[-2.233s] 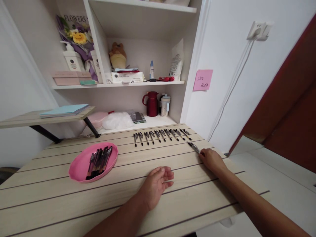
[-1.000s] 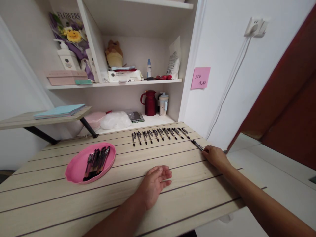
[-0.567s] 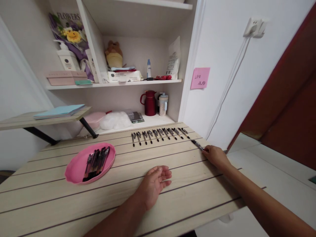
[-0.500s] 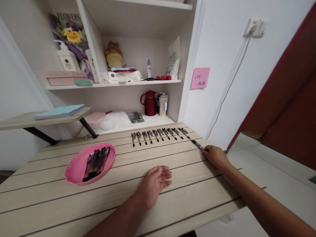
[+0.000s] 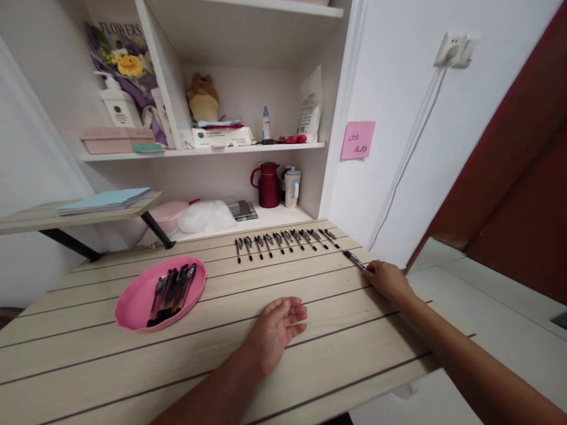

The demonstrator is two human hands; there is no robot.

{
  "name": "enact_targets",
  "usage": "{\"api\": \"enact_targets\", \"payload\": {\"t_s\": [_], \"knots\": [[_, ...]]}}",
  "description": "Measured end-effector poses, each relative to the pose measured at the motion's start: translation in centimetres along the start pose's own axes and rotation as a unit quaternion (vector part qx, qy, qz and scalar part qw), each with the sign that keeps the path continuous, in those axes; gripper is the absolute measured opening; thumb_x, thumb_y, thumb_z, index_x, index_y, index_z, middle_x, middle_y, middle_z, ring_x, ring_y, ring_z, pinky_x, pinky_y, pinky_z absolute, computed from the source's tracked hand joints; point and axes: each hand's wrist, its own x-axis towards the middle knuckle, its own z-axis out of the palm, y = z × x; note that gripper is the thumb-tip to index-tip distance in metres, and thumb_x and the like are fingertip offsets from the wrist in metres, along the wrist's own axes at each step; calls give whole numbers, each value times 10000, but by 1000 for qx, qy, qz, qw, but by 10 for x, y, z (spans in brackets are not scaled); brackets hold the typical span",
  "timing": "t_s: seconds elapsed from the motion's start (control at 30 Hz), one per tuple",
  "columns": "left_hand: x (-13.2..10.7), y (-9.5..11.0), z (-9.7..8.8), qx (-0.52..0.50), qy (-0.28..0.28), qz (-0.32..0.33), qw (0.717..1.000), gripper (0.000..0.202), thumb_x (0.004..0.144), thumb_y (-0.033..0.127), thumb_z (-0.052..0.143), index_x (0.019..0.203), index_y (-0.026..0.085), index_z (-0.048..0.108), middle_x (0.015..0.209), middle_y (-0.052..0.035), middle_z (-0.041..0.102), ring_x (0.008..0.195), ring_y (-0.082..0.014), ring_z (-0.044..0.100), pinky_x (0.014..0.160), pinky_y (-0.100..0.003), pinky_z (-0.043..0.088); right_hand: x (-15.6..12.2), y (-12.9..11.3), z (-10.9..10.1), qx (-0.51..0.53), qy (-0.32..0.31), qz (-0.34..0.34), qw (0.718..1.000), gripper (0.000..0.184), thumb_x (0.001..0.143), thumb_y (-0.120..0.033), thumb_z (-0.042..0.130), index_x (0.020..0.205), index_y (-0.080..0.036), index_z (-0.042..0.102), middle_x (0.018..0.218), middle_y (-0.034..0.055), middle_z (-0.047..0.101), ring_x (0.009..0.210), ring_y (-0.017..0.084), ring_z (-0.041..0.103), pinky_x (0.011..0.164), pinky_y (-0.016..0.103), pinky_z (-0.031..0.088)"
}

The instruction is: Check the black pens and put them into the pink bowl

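At the right side of the table, my right hand (image 5: pixel 388 281) pinches the near end of a black-and-clear pen (image 5: pixel 354 260). My left hand (image 5: pixel 280 330) rests on its side on the wooden table, palm facing right, fingers apart and loosely curled, holding nothing. Beyond it, a row of several pens (image 5: pixel 279 242) lies side by side near the table's back edge, tips and caps roughly lined up. To the left, a pink scalloped tray (image 5: pixel 128 301) carries a bunch of similar black pens (image 5: pixel 172 295).
A small raised stand (image 5: pixel 26 223) with blue paper (image 5: pixel 104 200) is at the left. Behind the table, shelves hold a red jug (image 5: pixel 269 186), a pale cup (image 5: pixel 292 188) and a white plastic bag (image 5: pixel 207 216). A pink sticky note (image 5: pixel 358 140) is on the wall.
Hands, pens and tray keep their places on the table. The whole view has shifted very slightly, with things appearing a little further left.
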Motion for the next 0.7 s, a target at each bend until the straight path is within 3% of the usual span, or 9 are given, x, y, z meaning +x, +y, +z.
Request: {"api": "enact_targets", "payload": {"t_s": [0.33, 0.43, 0.5, 0.57, 0.6, 0.63, 0.7], "knots": [[1, -1, -1, 16, 6, 4, 1000, 303, 736, 366, 586, 934, 136, 590, 932, -121, 598, 885, -201, 553, 824, -370, 395, -1, 2, -20, -12, 22, 27, 999, 261, 768, -308, 424, 729, -182, 649, 772, 117, 667, 701, 218, 583, 526, 266, 308], [1, 2, 1, 92, 17, 9, 996, 318, 718, 386, 601, 923, 144, 591, 918, -114, 609, 857, -195, 561, 820, -370, 393, -5, -11, -28, 11, 24, 16, 1000, 256, 769, -321, 426, 728, -193, 643, 753, 98, 668, 678, 208, 576, 523, 263, 304], [1, 15, 4, 196, 16, 22, 980, 321, 713, 382, 604, 931, 146, 595, 910, -111, 623, 857, -197, 565, 831, -365, 384, -12, -29, -32, 37, 15, -20, 999, 257, 780, -338, 421, 703, -201, 626, 719, 75, 664, 650, 191, 568, 526, 257, 303], [-2, 40, 4, 338, 12, 66, 939, 329, 719, 351, 593, 984, 156, 598, 957, -115, 627, 915, -215, 553, 865, -358, 362, -25, -53, -34, 64, -5, -68, 996, 272, 794, -347, 414, 662, -202, 603, 687, 61, 656, 633, 177, 558, 534, 254, 301], [-4, 57, 2, 417, 19, 105, 903, 342, 720, 324, 587, 1026, 172, 594, 1013, -115, 617, 960, -228, 538, 882, -357, 352, -33, -65, -35, 74, -15, -93, 993, 282, 799, -349, 413, 642, -199, 593, 682, 61, 652, 637, 175, 556, 540, 255, 299], [-8, 77, -2, 506, 37, 161, 846, 374, 732, 295, 566, 1093, 197, 572, 1110, -108, 582, 1040, -235, 498, 920, -352, 322, -41, -77, -35, 85, -27, -119, 989, 280, 801, -341, 416, 631, -197, 587, 688, 63, 651, 656, 177, 556, 546, 256, 297], [-15, 117, -17, 678, 116, 227, 689, 422, 733, 226, 531, 1154, 199, 538, 1228, -103, 506, 1155, -255, 407, 978, -358, 252, -57, -100, -34, 107, -54, -154, 981, 260, 798, -322, 429, 634, -197, 587, 702, 63, 651, 676, 177, 554, 556, 256, 293]]}}
